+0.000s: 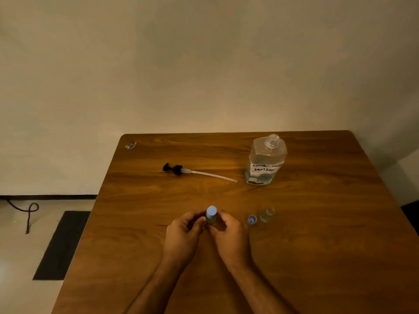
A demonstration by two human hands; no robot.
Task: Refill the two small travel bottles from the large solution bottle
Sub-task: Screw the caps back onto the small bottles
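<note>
A wooden table (317,257) carries an uncapped large solution bottle (265,159), a black pump head with its tube (192,171), an open small bottle (267,215) beside a loose blue cap (252,219), and a small scrap (131,145) near the far left corner.

Both bare forearms reach forward and converge toward the middle. The left hand (183,232) has its fingers curled inward, thumb toward the right hand (229,232), whose fingers curl likewise; the two meet at the fingertips, gripping something small between them.
</note>
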